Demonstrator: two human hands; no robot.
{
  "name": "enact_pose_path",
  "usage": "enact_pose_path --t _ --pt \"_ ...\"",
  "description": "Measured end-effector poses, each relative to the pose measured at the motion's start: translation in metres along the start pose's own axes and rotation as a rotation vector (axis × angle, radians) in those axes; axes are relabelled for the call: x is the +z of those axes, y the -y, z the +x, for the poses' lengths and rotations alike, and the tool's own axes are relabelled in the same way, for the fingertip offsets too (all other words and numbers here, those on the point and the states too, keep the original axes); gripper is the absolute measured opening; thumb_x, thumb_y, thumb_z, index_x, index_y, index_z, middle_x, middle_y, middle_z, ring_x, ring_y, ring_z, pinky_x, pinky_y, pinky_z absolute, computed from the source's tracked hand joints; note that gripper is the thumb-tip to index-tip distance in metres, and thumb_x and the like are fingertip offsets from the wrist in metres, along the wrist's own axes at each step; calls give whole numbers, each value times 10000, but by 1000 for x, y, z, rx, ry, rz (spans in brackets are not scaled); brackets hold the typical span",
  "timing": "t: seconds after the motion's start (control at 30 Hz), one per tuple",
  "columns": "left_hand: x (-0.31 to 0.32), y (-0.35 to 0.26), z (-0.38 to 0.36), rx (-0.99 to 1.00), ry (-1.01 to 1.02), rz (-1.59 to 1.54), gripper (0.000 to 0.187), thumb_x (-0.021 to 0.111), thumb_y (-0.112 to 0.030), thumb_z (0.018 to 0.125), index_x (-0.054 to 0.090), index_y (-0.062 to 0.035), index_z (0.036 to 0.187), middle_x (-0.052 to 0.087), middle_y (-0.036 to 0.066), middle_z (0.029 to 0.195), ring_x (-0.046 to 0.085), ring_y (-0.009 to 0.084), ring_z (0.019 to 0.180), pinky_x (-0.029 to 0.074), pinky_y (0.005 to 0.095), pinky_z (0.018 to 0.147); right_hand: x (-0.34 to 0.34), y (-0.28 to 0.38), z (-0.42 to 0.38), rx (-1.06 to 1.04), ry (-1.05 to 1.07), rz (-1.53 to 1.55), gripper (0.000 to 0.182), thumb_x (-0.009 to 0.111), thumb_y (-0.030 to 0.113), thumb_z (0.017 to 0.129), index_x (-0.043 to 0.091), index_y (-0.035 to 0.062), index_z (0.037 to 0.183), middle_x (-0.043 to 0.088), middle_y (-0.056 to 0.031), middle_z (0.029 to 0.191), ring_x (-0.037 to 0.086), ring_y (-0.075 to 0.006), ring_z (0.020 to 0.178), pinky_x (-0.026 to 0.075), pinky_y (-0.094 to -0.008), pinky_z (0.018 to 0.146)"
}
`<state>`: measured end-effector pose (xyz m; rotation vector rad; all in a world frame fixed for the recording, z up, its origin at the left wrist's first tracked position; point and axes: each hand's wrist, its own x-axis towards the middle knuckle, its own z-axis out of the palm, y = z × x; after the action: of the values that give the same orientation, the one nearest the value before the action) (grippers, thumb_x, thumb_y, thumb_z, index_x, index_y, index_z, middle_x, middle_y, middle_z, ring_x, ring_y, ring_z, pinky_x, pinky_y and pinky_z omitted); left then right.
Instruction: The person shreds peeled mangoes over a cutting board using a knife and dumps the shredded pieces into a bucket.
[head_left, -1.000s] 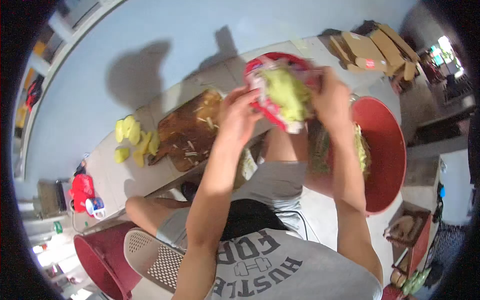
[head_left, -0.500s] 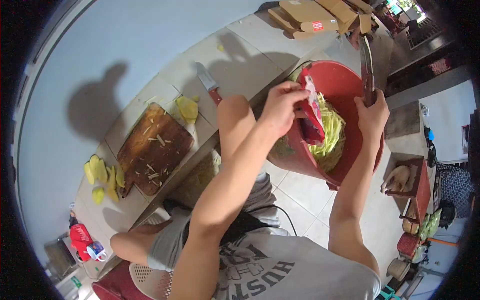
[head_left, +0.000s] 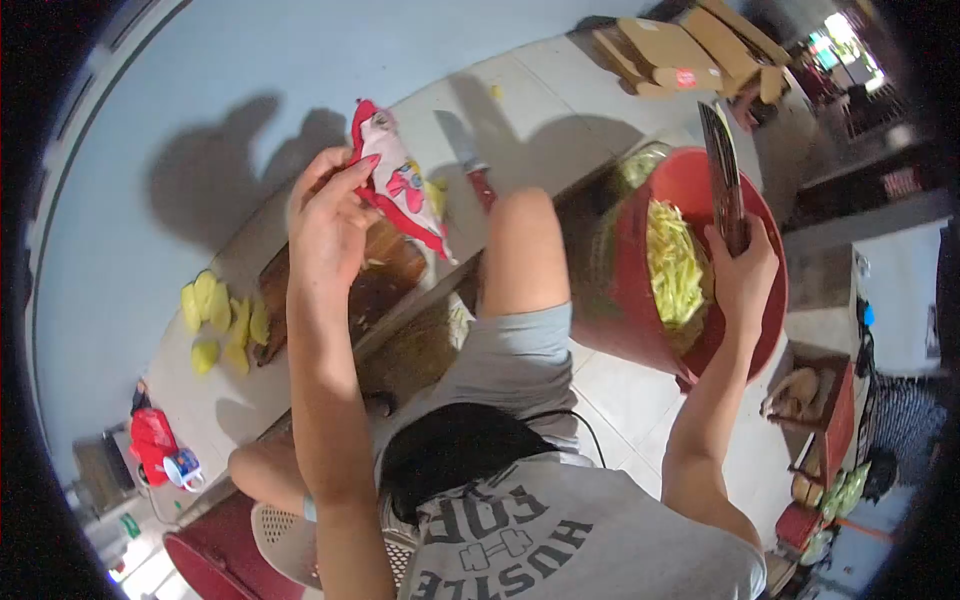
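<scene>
Above a pale tiled counter [head_left: 300, 400], an emptied red-and-white plastic bag [head_left: 400, 185] is pinched by the left hand [head_left: 325, 225], while a broad steel cleaver [head_left: 722, 170] is gripped upright by the right hand [head_left: 742, 275], clear of the red plastic basin [head_left: 745, 340] of shredded yellow-green fruit [head_left: 675, 265].

We count two hands: the left hand [head_left: 325, 215] and the right hand [head_left: 742, 275]. We see one red plate [head_left: 400, 185], pinched in the left one, and one cleaver [head_left: 722, 175], gripped in the right. We find a second blade, one knife [head_left: 470, 160], lying on the counter [head_left: 560, 90]. We count one cutting board [head_left: 385, 280], largely hidden behind the arm. We make out one red basin [head_left: 635, 290], with one heap of yellow-green shreds [head_left: 675, 265] in it. Beside the board we see about six or seven yellow slices [head_left: 215, 320]; they overlap, so we cannot be exact. We count one mug [head_left: 185, 467].
</scene>
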<state>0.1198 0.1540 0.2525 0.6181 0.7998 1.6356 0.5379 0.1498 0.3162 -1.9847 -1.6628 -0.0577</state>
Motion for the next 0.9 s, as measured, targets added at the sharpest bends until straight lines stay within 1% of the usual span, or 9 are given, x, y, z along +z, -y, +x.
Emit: enact_pose_path --t 0.2,0.4,0.47,0.57,0.6,0.67,0.7,0.77,0.9 --pt "-100 -25 -15 180 -189 -99 152 612 -52 918 602 -37 1069 666 117 1103 641 260 1050 527 451 936 35 65 -27 -133 170 184 321 736 222 866 658 22 1105 716 -171 860 721 -268 788 530 -380 715" --pt "-167 -8 -85 141 -421 -160 193 590 -13 913 578 -36 1105 643 108 1127 643 237 1021 574 384 817 85 138 -62 -474 294 381 322 752 161 815 652 0 1076 692 -217 928 698 -378 849 544 -418 750" --pt "-193 20 -122 58 -765 359 227 599 -2 882 587 -38 1106 626 120 1167 621 258 1056 566 400 816 107 158 -79 -667 295 432 273 730 129 798 643 24 1034 667 -197 912 670 -407 812 546 -453 721" --pt "-193 44 -167 187 -868 1061 311 605 19 843 605 -41 1148 592 147 1237 574 303 1133 529 430 883 150 175 -111 -759 406 381 293 740 150 784 627 41 1032 643 -169 890 659 -389 781 545 -466 702" --pt "-181 46 -172 180 -888 1060 311 605 19 843 605 -41 1148 592 147 1237 574 303 1133 529 430 883 163 179 -122 -821 442 341 323 751 165 773 617 53 1044 631 -155 886 656 -374 774 545 -472 694" --pt "-154 44 -179 480 -675 1455 417 627 31 793 640 -81 1195 530 163 1333 518 359 1193 456 470 975 181 189 -138 -889 530 327 359 758 181 762 607 64 1066 625 -145 899 657 -364 797 549 -469 694" --pt "-152 45 -179 478 -695 1459 417 627 31 793 640 -81 1195 530 163 1333 518 359 1193 456 470 975 190 193 -144 -944 597 308 395 766 197 751 597 76 1087 619 -136 912 659 -354 820 553 -466 695" --pt "-154 44 -175 632 -363 1650 522 653 36 733 681 -174 1210 455 153 1426 448 392 1257 361 501 1061 207 196 -157 -1000 618 317 437 771 200 740 585 98 1123 617 -119 954 664 -340 859 557 -456 693" --pt "-159 41 -172 534 -269 1721 591 678 16 690 700 -275 1203 428 122 1470 407 396 1298 313 509 1090 216 203 -169 -1026 674 323 441 774 228 740 587 109 1121 617 -105 964 672 -311 857 558 -438 696"
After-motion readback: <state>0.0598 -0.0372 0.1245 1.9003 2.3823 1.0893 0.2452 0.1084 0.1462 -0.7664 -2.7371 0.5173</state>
